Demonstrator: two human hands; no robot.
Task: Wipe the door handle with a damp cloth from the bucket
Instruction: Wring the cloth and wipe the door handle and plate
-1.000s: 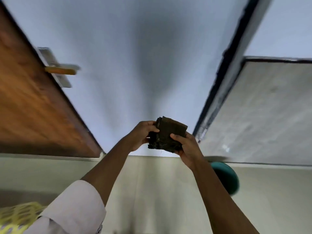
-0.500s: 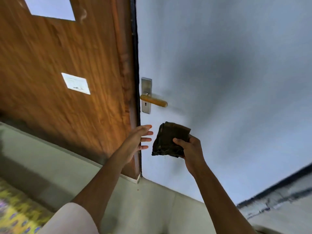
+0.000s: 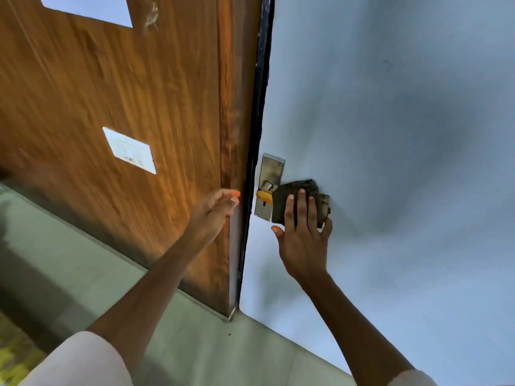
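The door handle (image 3: 263, 194) is a yellow-orange lever on a metal backplate (image 3: 271, 168), fixed to the pale blue door (image 3: 390, 135). A dark folded cloth (image 3: 287, 196) lies over most of the lever, so only its inner end by the spindle shows. My right hand (image 3: 303, 232) presses the cloth against the handle, fingers spread across it. My left hand (image 3: 214, 210) floats open to the left of the handle, close to the edge of the wooden panel (image 3: 125, 107), holding nothing. The bucket is out of view.
A dark door edge strip (image 3: 257, 135) runs between the wooden panel and the blue door. A white label (image 3: 129, 149) is stuck on the wood. Pale green floor (image 3: 83, 260) lies below, with a yellow patterned mat (image 3: 11, 355) at the lower left.
My right hand has carried the cloth up from below the handle and laid it over the lever. My left hand stays off the cloth and has drifted toward the panel edge. The view moved closer.
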